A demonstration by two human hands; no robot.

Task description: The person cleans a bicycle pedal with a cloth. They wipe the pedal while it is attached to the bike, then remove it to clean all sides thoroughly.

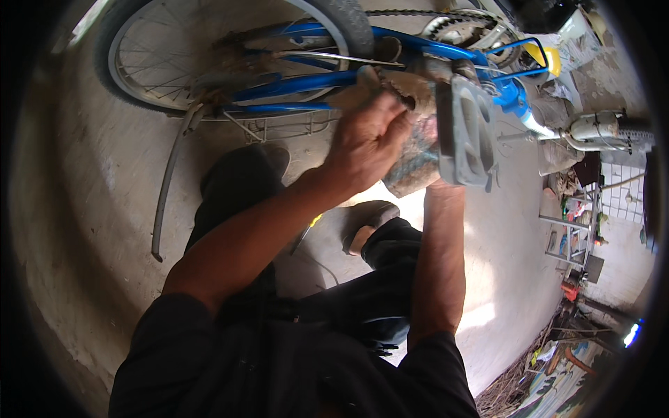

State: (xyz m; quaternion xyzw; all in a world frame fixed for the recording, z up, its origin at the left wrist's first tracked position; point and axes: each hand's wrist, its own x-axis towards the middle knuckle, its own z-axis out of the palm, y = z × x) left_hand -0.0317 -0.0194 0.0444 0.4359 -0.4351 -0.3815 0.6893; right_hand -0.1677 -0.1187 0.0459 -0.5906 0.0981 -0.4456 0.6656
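Observation:
My left hand pinches a worn, patterned cloth beside a grey bicycle pedal. Dirt stains the cloth, and motion blurs part of it. My right hand shows only near the wrist, behind the pedal's lower end; cloth and pedal hide its fingers, so their grip cannot be made out. Beyond both hands is a blue bicycle frame, with a spoked rear wheel to the left. The toothed chainring and part of the chain appear at the top.
A kickstand juts out at left. On the concrete floor, a yellow-handled tool lies between my feet. The handlebar area extends right. A metal ladder-like frame and a heap of sticks stand along the right side.

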